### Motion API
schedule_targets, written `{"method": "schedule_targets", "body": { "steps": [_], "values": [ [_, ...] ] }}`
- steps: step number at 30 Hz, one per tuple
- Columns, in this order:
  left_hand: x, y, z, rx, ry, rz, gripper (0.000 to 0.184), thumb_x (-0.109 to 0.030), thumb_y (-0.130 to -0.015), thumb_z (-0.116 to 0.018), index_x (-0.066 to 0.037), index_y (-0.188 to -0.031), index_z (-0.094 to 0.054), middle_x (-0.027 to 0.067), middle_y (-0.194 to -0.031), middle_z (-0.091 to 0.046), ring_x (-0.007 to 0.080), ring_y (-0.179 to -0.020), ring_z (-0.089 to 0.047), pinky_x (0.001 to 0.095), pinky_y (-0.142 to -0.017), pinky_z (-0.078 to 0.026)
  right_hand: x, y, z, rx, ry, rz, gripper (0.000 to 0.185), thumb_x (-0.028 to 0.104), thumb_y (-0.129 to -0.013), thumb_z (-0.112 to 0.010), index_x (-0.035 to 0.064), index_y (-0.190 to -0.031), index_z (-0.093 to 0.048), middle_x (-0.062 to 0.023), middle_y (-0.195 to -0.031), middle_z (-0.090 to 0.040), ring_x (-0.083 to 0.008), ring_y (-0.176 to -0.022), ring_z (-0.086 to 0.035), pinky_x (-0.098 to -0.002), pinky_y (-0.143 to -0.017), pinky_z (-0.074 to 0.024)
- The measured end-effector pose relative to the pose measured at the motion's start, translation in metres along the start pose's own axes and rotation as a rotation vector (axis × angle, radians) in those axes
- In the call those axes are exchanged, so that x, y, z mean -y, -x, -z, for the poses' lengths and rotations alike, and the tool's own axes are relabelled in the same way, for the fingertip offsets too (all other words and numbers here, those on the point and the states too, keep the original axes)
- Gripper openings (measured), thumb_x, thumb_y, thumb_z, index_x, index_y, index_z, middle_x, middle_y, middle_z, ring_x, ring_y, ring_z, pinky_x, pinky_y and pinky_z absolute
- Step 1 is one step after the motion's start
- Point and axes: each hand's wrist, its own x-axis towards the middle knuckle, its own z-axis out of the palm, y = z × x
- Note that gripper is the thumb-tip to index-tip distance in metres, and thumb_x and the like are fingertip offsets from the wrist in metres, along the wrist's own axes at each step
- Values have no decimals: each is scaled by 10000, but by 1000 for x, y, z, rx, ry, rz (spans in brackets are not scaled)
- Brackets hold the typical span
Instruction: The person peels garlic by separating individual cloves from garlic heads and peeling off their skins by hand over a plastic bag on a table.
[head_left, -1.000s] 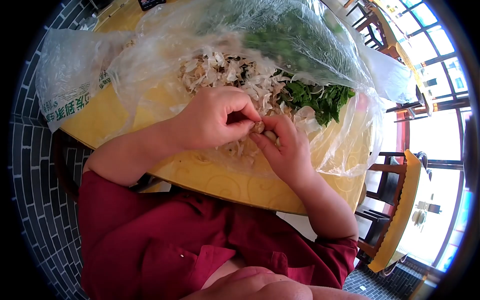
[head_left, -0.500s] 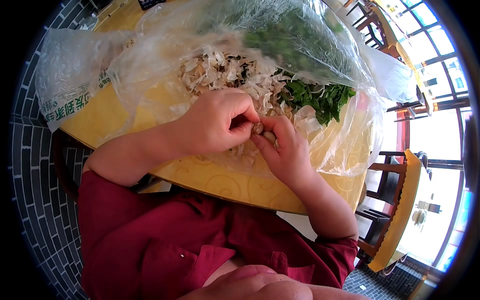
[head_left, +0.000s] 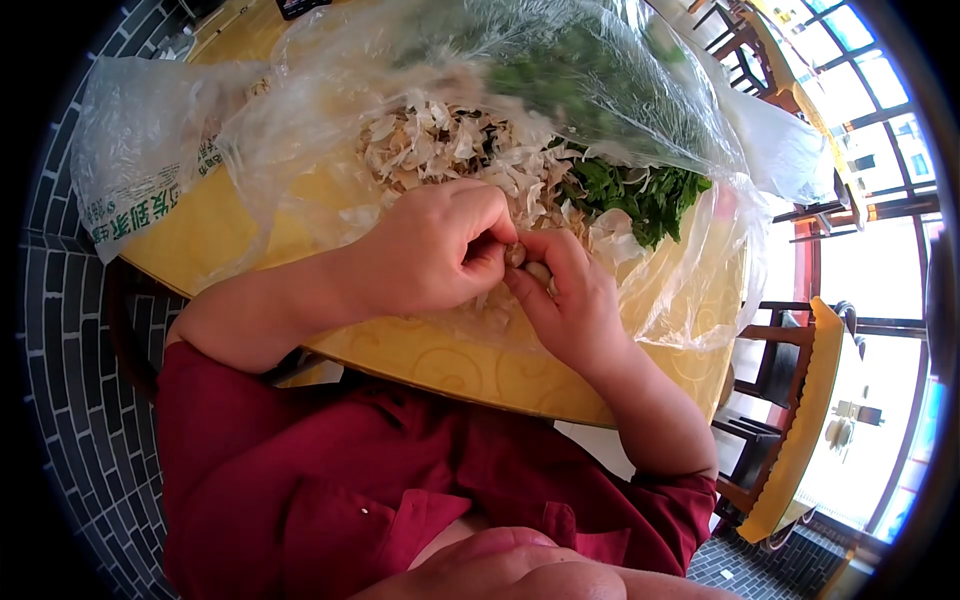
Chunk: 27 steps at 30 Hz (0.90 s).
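Observation:
My left hand (head_left: pixel 435 248) is closed, its thumb and index finger pinching a small garlic clove (head_left: pixel 515 254) from the left. From the other side, the thumb and index finger of my right hand (head_left: pixel 572 298) grip the same clove. More pale garlic cloves (head_left: pixel 541 273) are tucked inside the curled fingers of my right hand. Just beyond both hands lies a heap of dry garlic skins (head_left: pixel 430 145) on clear plastic. Green leaves (head_left: pixel 645 200) lie to the right of the skins, partly under the plastic bag (head_left: pixel 610 80).
A yellow patterned tablecloth (head_left: pixel 480 370) covers the table before me. Another plastic bag with green print (head_left: pixel 140 150) lies at the left. Dark chairs (head_left: pixel 765 370) and another yellow-covered table (head_left: pixel 800 420) stand at the right, by windows. A grey brick wall (head_left: pixel 60 380) is at the left.
Both hands keep their pinch on the clove in almost the same place, with only slight finger movement.

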Motion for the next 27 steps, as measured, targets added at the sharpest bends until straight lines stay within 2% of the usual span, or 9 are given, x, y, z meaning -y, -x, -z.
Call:
{"method": "schedule_targets", "body": {
  "steps": [6,9,12,13,16,22,24,25,27],
  "values": [
    [-2,0,0,-6,-13,13,114,-18,-702,-619,-25,-770,-528,122,-701,-558,275,-606,-563,346,-518,-454,0,-1,1,0,-27,20,277,15,-774,-654,22,-1028,-542,-134,-843,-589,-299,-716,-615,-357,-608,-495],
    [-4,-1,7,11,-46,148,109,35,-733,-608,-15,-810,-550,62,-729,-567,140,-628,-579,264,-530,-447,8,0,5,5,-38,14,268,15,-788,-650,14,-1033,-540,-133,-828,-598,-274,-691,-615,-339,-603,-493],
    [-6,-4,9,-26,124,321,109,-19,-732,-616,-6,-802,-533,77,-672,-549,152,-599,-554,283,-521,-442,5,3,6,4,-241,-176,256,17,-814,-634,6,-1049,-532,-111,-823,-611,-197,-664,-608,-295,-591,-484],
    [-6,-5,9,-47,128,320,106,-15,-734,-612,-6,-804,-533,68,-668,-546,137,-595,-545,276,-521,-439,2,5,6,0,-343,-270,253,18,-825,-628,4,-1056,-528,-102,-824,-616,-166,-655,-604,-278,-586,-479],
    [-5,-4,9,-104,132,315,100,-3,-736,-605,-7,-805,-532,50,-664,-540,106,-581,-520,261,-520,-429,-3,3,10,23,-534,-311,262,20,-862,-590,10,-1107,-499,-71,-850,-620,-91,-650,-570,-225,-561,-453],
    [4,-5,13,-209,28,287,99,12,-738,-593,-26,-804,-530,41,-704,-550,94,-569,-501,251,-502,-412,1,-3,15,-2,-828,-293,247,49,-933,-494,14,-1172,-449,-54,-833,-592,-75,-664,-540,-197,-544,-421],
    [12,-11,19,-232,-4,357,102,23,-740,-582,-35,-805,-528,38,-716,-550,89,-578,-500,251,-504,-409,-1,-3,17,45,-822,-314,249,81,-946,-481,-15,-1172,-440,-115,-975,-602,-87,-668,-527,-199,-537,-428],
    [15,-12,20,-222,33,362,103,47,-745,-552,-42,-794,-533,37,-716,-554,125,-610,-523,270,-545,-431,-3,-3,17,69,-820,-323,256,97,-953,-474,-30,-1172,-436,-146,-1046,-607,-93,-670,-521,-199,-533,-431],
    [19,-15,17,-199,-60,130,106,53,-747,-551,-43,-792,-546,40,-757,-569,160,-656,-544,277,-591,-450,-7,-3,15,111,-842,-365,266,91,-952,-474,-32,-1185,-440,-133,-1038,-604,-90,-677,-521,-195,-532,-426]
  ]
}}
